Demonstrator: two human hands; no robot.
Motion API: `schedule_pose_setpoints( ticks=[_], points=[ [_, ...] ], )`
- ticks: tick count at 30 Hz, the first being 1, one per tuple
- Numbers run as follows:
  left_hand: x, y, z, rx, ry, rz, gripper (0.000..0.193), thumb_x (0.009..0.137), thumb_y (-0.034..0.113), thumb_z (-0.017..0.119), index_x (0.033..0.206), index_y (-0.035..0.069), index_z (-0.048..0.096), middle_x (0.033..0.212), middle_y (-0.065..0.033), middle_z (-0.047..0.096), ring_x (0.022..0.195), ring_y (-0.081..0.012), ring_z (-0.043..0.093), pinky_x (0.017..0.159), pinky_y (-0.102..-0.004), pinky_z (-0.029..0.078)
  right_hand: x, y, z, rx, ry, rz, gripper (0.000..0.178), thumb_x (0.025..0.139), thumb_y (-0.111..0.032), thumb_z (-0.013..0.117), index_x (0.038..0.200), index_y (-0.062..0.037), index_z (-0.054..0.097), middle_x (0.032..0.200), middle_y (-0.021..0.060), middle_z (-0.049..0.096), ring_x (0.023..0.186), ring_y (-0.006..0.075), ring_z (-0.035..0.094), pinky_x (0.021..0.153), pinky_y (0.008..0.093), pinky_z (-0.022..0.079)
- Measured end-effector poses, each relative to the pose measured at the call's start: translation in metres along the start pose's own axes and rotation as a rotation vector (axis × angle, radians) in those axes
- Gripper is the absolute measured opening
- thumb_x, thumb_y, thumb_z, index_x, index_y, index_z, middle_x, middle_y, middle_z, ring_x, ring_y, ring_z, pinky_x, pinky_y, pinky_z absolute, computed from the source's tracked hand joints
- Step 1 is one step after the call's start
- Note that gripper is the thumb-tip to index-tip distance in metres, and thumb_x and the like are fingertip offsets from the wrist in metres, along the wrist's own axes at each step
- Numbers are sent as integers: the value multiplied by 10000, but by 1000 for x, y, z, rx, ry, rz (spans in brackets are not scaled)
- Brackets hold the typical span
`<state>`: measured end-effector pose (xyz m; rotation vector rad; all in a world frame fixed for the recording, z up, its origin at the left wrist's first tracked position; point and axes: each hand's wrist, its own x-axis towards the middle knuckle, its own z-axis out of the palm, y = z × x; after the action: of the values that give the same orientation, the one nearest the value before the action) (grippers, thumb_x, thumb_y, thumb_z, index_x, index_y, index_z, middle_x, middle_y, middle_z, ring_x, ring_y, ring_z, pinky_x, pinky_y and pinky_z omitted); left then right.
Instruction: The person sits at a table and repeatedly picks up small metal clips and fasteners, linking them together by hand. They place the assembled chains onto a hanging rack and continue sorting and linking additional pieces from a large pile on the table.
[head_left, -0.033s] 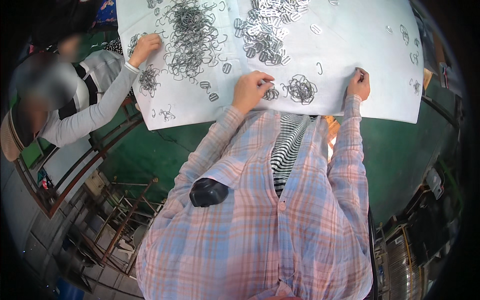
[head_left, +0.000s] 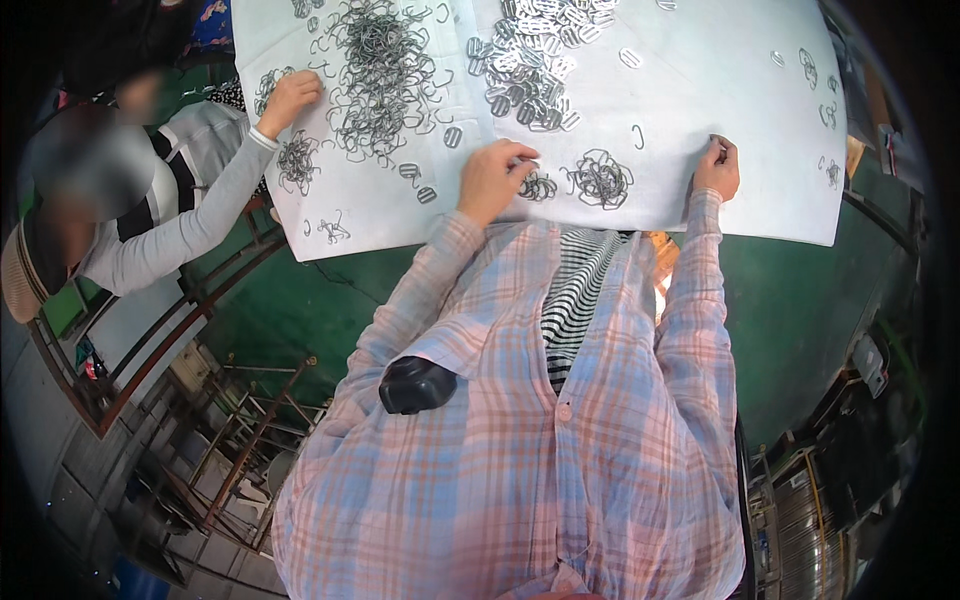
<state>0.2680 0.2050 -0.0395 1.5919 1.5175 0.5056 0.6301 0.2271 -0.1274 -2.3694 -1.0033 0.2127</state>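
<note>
Nearest, the left hand (head_left: 492, 178) rests on the white sheet (head_left: 700, 120), fingers curled over a small tangle of wire clips (head_left: 540, 186); the right hand (head_left: 718, 168) pinches something too small to tell. Between them lies a knotted clip bundle (head_left: 600, 180). Farther off are a closed-buckle pile (head_left: 530, 70), a loose hook heap (head_left: 385, 75), and a co-worker's hand (head_left: 290, 98).

Tangled wire clips (head_left: 600, 180) (grey) on sheet

Free lane: bare white sheet (head_left: 720, 80) upper right of frame, btw. ring pile (head_left: 535, 60) & right edge.
Blocked centre: hook heap (head_left: 385, 70) + small tangle (head_left: 600, 180).
Upper left: co-worker's hand (head_left: 290, 98) in the way.
</note>
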Motion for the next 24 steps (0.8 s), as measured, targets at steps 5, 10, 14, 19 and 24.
schedule_pose_setpoints(
  ticks=[5, 10, 14, 19, 24],
  points=[
    [-5, -36, -25, 163, 17, 26, 276, 756, 104, 750, 1023, 73, 688, 919, -99, 635, 793, -249, 641, 687, -333, 513, -5, -4, 0, -34, 16, 17, 158, 871, -301, 617, 942, -207, 723, 791, 23, 708, 703, 214, 666, 638, 360, 511],
    [-17, -27, -4, 158, -40, 82, 361, 734, 51, 741, 1073, 56, 615, 1006, -129, 602, 918, -296, 615, 774, -370, 511, -6, -8, -2, -67, 42, 18, 162, 867, -303, 618, 948, -207, 721, 801, 30, 706, 712, 231, 665, 642, 371, 509],
    [-28, -21, -4, 20, -120, 11, 358, 732, -4, 706, 1080, 41, 635, 995, -121, 618, 867, -238, 628, 735, -340, 529, -4, -6, -3, -57, 19, 2, 174, 869, -302, 615, 954, -192, 718, 809, 38, 707, 723, 238, 667, 648, 375, 510],
    [-46, -47, -53, 78, 58, -113, 218, 771, -51, 637, 973, 23, 668, 896, -123, 623, 777, -268, 649, 700, -356, 528, -5, -5, -3, -25, 2, 1, 182, 878, -290, 601, 969, -177, 711, 831, 59, 712, 732, 236, 670, 658, 373, 516],
    [-63, -79, -55, 187, 128, -111, 201, 771, -16, 670, 965, 38, 672, 907, -94, 610, 798, -249, 631, 701, -342, 520, -6, -8, -9, -54, 7, 12, 193, 889, -285, 589, 988, -166, 704, 859, 71, 717, 741, 245, 672, 668, 370, 522]
  ],
)
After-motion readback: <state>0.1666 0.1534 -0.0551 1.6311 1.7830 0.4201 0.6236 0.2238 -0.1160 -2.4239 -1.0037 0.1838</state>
